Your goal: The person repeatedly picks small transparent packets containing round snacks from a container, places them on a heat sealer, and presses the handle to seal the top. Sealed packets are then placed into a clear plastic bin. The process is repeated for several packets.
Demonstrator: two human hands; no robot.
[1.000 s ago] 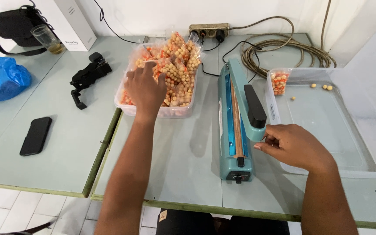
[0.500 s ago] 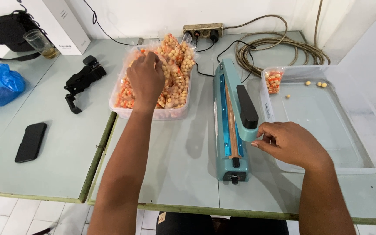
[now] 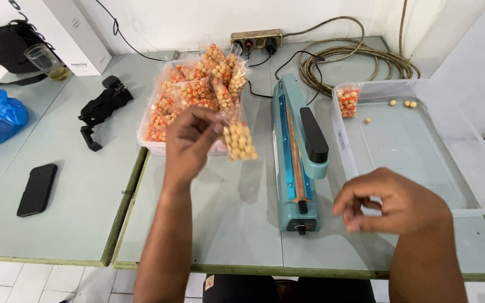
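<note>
Left hand (image 3: 189,140) lifts a snack packet (image 3: 238,140) (clear plastic) beside the teal sealer (image 3: 296,160).

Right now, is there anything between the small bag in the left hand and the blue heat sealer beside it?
Nothing visible is. The left hand holds the small bag of round snacks in the air, left of the blue heat sealer. Only bare table lies between them. The right hand is on the sealer's other side, holding nothing.
</note>
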